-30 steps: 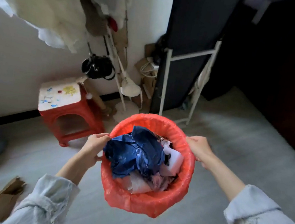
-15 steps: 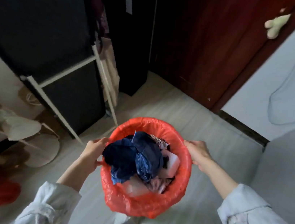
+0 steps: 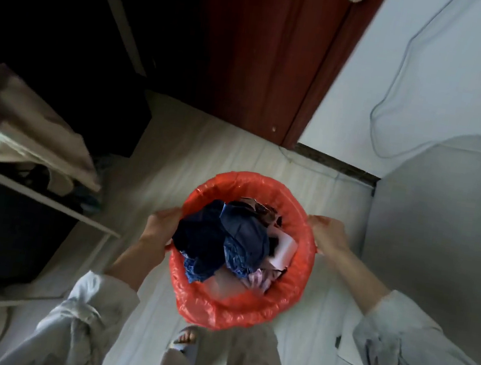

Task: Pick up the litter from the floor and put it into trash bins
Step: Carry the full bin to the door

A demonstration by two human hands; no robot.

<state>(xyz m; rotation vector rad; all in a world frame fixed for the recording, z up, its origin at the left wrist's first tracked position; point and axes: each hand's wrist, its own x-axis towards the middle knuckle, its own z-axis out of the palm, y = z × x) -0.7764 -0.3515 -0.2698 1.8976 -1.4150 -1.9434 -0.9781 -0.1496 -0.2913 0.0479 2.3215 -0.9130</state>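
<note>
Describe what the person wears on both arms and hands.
Both hands, the left hand and the right hand, are bare: no gloves, rings or watch show. Each forearm is bare, with a loose pale grey-white sleeve pushed up toward the elbow. The right sleeve carries faint cross-shaped stitched marks; the left sleeve is crumpled and plain.

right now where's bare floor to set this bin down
Bare pale floor lies ahead of the red-lined trash bin, between the dark cabinet on the left and the grey block on the right, up to the red door. Left is crowded by the white frame. Both hands, left and right, grip the rim.
</note>
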